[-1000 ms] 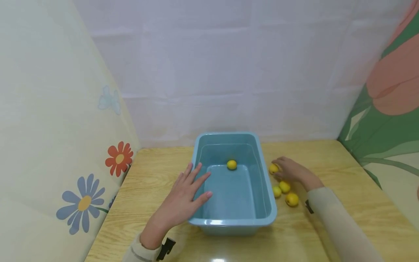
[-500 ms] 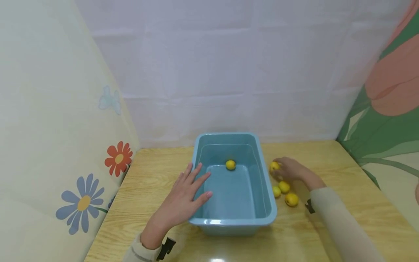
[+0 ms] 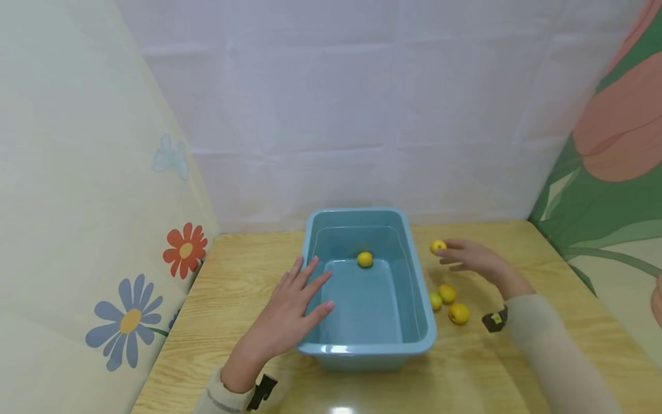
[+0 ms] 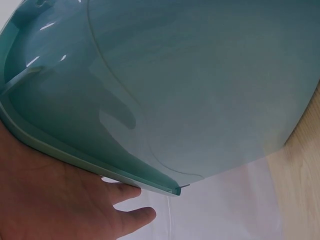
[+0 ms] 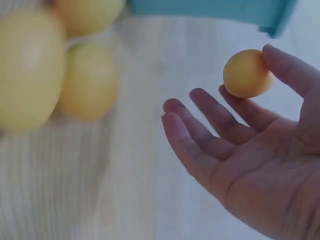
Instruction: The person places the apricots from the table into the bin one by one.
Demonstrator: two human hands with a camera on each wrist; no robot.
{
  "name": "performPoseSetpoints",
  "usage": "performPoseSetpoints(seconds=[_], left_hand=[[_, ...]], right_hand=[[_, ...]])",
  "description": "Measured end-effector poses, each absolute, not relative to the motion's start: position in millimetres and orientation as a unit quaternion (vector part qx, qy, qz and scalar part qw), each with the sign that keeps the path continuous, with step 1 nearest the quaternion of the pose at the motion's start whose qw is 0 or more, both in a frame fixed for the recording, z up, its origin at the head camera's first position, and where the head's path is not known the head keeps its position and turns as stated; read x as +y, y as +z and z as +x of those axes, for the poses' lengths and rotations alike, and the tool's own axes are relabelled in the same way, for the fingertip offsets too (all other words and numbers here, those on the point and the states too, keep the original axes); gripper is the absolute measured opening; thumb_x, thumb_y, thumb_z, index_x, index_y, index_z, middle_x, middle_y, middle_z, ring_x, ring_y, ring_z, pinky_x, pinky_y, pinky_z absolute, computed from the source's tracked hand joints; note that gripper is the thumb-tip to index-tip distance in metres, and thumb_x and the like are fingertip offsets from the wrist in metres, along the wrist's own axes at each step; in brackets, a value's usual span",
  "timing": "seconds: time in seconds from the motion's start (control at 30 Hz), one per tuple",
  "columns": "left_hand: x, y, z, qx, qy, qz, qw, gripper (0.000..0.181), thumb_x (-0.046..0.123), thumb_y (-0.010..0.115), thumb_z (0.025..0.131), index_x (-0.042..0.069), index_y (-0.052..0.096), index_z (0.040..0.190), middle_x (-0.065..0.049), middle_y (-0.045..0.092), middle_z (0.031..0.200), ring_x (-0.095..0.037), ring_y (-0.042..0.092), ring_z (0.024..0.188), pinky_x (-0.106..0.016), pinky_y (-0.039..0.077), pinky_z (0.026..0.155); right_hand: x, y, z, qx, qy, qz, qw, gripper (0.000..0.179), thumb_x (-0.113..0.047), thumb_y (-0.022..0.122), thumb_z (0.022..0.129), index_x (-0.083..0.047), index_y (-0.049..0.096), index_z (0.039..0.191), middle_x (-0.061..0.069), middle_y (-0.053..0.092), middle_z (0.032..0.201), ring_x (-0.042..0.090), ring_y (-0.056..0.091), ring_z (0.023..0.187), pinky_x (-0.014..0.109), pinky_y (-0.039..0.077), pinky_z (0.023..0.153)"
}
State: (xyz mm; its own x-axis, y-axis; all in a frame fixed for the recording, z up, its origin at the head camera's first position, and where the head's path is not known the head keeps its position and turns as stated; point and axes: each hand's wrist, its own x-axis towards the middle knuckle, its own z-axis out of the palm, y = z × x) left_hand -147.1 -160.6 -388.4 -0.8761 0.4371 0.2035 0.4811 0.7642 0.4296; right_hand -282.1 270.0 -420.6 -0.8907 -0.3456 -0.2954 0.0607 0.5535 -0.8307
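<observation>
In the head view my right hand pinches a small round yellow fruit above the table, right of the blue plastic basin. The right wrist view has that fruit between thumb and index finger, the other fingers spread. My left hand lies over the basin's left rim with its fingers spread and fairly straight; the left wrist view places the hand along that rim. A single yellow fruit rests inside the basin, toward its far end.
Beside the basin's right wall, a greenish-yellow fruit and two yellow ones, the nearer fruit and the farther fruit, sit close together on the wooden table. A white cloth wall stands behind; printed panels flank both sides.
My right hand has picked up the yellow fruit beside the basin and raised it, moving slightly away and to the right. The left hand stays on the basin.
</observation>
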Motion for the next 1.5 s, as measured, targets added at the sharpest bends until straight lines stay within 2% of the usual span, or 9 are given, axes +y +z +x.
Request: performPoseSetpoints(seconds=[0.23, 0.5, 0.6, 0.8, 0.97, 1.1, 1.27, 1.5], left_hand=[[-159.7, -388.0, -147.1, -0.937, -0.240, -0.247, 0.047, 0.062, 0.054, 0.047, 0.104, 0.021, 0.042, 0.156, -0.004, 0.016, 0.169, -0.032, -0.002, 0.156, -0.066, 0.012, 0.120], [-159.8, -388.1, -146.9, -0.938, -0.236, -0.249, 0.058, 0.061, 0.053, 0.048, 0.104, 0.022, 0.042, 0.156, -0.005, 0.018, 0.169, -0.033, 0.000, 0.156, -0.065, 0.013, 0.120], [-159.4, -388.0, -146.8, -0.938, -0.236, -0.248, 0.057, 0.061, 0.054, 0.047, 0.104, 0.022, 0.043, 0.156, -0.004, 0.018, 0.169, -0.034, 0.001, 0.156, -0.065, 0.013, 0.120], [-158.2, -387.4, -146.5, -0.939, -0.239, -0.244, 0.048, 0.061, 0.056, 0.044, 0.104, 0.023, 0.043, 0.156, -0.002, 0.018, 0.169, -0.030, -0.001, 0.157, -0.063, 0.013, 0.121], [-158.0, -387.6, -146.0, -0.940, -0.237, -0.242, 0.047, 0.061, 0.057, 0.044, 0.104, 0.025, 0.041, 0.156, -0.001, 0.018, 0.169, -0.030, -0.001, 0.157, -0.063, 0.013, 0.121], [-157.7, -387.8, -146.0, -0.939, -0.237, -0.243, 0.049, 0.061, 0.056, 0.044, 0.104, 0.025, 0.041, 0.156, -0.002, 0.018, 0.169, -0.030, -0.001, 0.157, -0.063, 0.013, 0.121], [-157.2, -387.7, -146.5, -0.939, -0.238, -0.243, 0.046, 0.062, 0.056, 0.044, 0.104, 0.024, 0.041, 0.156, -0.002, 0.017, 0.169, -0.030, -0.002, 0.157, -0.063, 0.012, 0.121], [-156.9, -387.6, -146.9, -0.940, -0.237, -0.241, 0.046, 0.062, 0.056, 0.045, 0.104, 0.023, 0.042, 0.156, -0.002, 0.018, 0.169, -0.030, -0.001, 0.157, -0.063, 0.013, 0.121]], right_hand=[[268.6, -405.0, -274.4, 0.780, -0.566, -0.086, 0.253, 0.070, -0.041, 0.054, 0.105, 0.005, 0.032, 0.153, 0.031, 0.040, 0.153, 0.047, 0.045, 0.138, 0.059, 0.036, 0.113], [263.2, -384.5, -263.9, 0.744, -0.606, -0.117, 0.255, 0.062, -0.039, 0.050, 0.107, 0.005, 0.038, 0.149, 0.027, 0.043, 0.153, 0.046, 0.042, 0.141, 0.061, 0.032, 0.116], [260.7, -376.2, -258.9, 0.740, -0.611, -0.130, 0.249, 0.058, -0.037, 0.050, 0.107, 0.004, 0.040, 0.147, 0.022, 0.049, 0.150, 0.045, 0.044, 0.140, 0.061, 0.033, 0.115], [256.7, -360.9, -248.9, 0.737, -0.613, -0.166, 0.233, 0.046, -0.032, 0.048, 0.109, -0.004, 0.048, 0.144, 0.005, 0.062, 0.139, 0.037, 0.051, 0.136, 0.057, 0.038, 0.113], [253.8, -349.7, -241.2, 0.730, -0.612, -0.203, 0.224, 0.036, -0.027, 0.044, 0.110, -0.011, 0.053, 0.142, -0.001, 0.064, 0.136, 0.028, 0.057, 0.132, 0.043, 0.047, 0.107], [250.3, -341.2, -236.6, 0.724, -0.614, -0.223, 0.222, 0.034, -0.025, 0.042, 0.111, -0.014, 0.054, 0.141, -0.002, 0.064, 0.136, 0.024, 0.058, 0.130, 0.034, 0.050, 0.103], [242.8, -331.0, -232.6, 0.714, -0.613, -0.250, 0.225, 0.036, -0.025, 0.041, 0.111, -0.014, 0.053, 0.143, 0.002, 0.062, 0.141, 0.020, 0.060, 0.129, 0.037, 0.050, 0.104], [228.0, -323.3, -229.7, 0.639, -0.662, -0.291, 0.262, 0.039, -0.018, 0.033, 0.112, -0.003, 0.051, 0.143, 0.011, 0.060, 0.142, 0.036, 0.053, 0.135, 0.044, 0.049, 0.106]])
